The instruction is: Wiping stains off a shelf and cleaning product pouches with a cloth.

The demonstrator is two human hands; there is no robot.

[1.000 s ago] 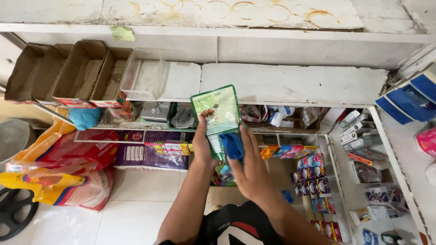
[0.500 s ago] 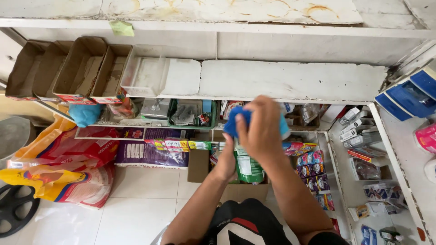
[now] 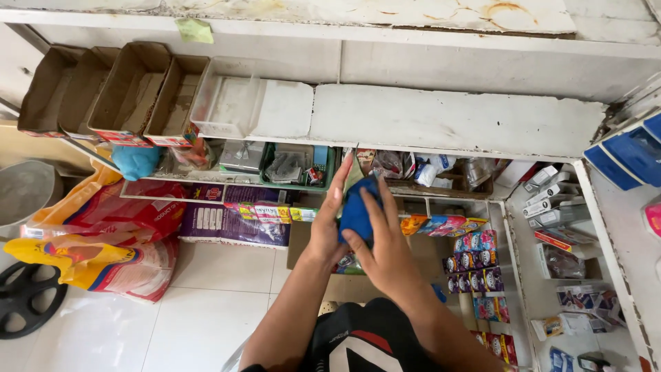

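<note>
The blue cloth (image 3: pixel 358 210) sits pressed between both hands, the left hand (image 3: pixel 329 227) flat against its left side with fingers pointing up, the right hand (image 3: pixel 387 251) gripping it from below and right, above a cardboard box (image 3: pixel 303 238).

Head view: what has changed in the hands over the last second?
The green packet held up earlier is lowered and now barely shows. Both hands, left hand and right hand, close around the blue cloth. The shelf and cardboard boxes are unchanged.
</note>
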